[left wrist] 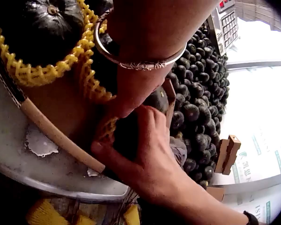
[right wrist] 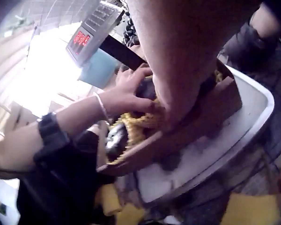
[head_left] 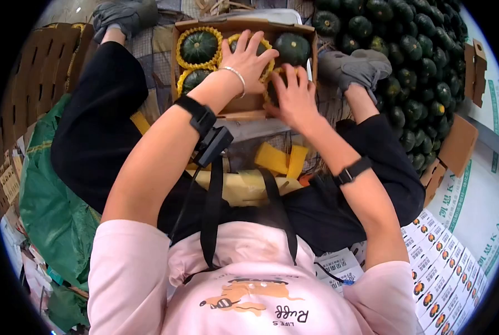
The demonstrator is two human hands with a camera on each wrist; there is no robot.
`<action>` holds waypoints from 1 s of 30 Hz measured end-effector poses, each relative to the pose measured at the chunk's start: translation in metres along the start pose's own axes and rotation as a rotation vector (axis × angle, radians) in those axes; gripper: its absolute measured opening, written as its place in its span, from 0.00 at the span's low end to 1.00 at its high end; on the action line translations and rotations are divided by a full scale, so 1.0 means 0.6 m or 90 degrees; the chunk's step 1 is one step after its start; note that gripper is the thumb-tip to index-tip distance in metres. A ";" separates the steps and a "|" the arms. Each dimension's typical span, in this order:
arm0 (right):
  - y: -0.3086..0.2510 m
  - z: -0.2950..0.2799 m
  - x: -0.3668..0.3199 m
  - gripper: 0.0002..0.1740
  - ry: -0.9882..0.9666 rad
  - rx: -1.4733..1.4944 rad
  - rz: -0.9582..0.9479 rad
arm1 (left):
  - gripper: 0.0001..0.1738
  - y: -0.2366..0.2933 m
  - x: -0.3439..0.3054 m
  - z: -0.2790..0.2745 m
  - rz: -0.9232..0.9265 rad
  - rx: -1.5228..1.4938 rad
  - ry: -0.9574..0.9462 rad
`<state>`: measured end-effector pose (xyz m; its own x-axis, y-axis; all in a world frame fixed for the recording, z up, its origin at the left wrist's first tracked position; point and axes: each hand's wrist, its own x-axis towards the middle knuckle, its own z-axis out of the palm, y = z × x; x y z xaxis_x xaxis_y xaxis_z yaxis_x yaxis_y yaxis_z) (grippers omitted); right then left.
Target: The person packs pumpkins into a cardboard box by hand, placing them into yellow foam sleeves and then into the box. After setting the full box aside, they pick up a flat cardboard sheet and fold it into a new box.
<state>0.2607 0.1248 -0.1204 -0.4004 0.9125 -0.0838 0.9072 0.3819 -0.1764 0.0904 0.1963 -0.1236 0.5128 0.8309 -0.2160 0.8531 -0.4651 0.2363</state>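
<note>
A cardboard box (head_left: 247,115) holds several dark green pumpkins, most in yellow foam nets. My left hand (head_left: 244,62), with a bracelet at its wrist, spreads over the netted pumpkin (head_left: 236,46) in the back middle; the right wrist view shows its thumb and fingers curving round it. At the box's front right corner, my right hand (head_left: 295,96) grips another pumpkin (head_left: 271,92) with a yellow net round it, mostly hidden by the fingers. A bare pumpkin (head_left: 292,49) sits in the back right corner. On the left are two netted pumpkins, one behind (head_left: 199,47) the other (head_left: 194,81).
The box stands on a pale metal tray (left wrist: 61,180), part of a scale with a lit red display (right wrist: 81,42). A large heap of pumpkins (head_left: 416,67) lies to the right. Yellow foam nets (head_left: 273,158) lie in front. Legs flank the box; cartons (head_left: 43,72) stand left.
</note>
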 end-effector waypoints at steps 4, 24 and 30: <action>-0.079 -0.094 -0.039 0.26 -0.317 0.110 0.026 | 0.49 -0.033 -0.064 -0.050 -0.090 -0.230 0.201; -0.074 0.188 -0.162 0.21 -0.641 0.081 0.112 | 0.23 0.085 -0.311 -0.064 -0.167 -0.860 0.012; -0.141 -0.094 -0.103 0.32 -0.154 0.639 0.001 | 0.55 0.050 -0.332 -0.076 -0.213 -0.846 0.003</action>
<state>0.2160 0.0440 -0.0449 -0.5150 0.8166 -0.2606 0.4270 -0.0192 -0.9041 0.0093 0.0307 -0.0302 0.2999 0.8469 -0.4390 0.1996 0.3943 0.8970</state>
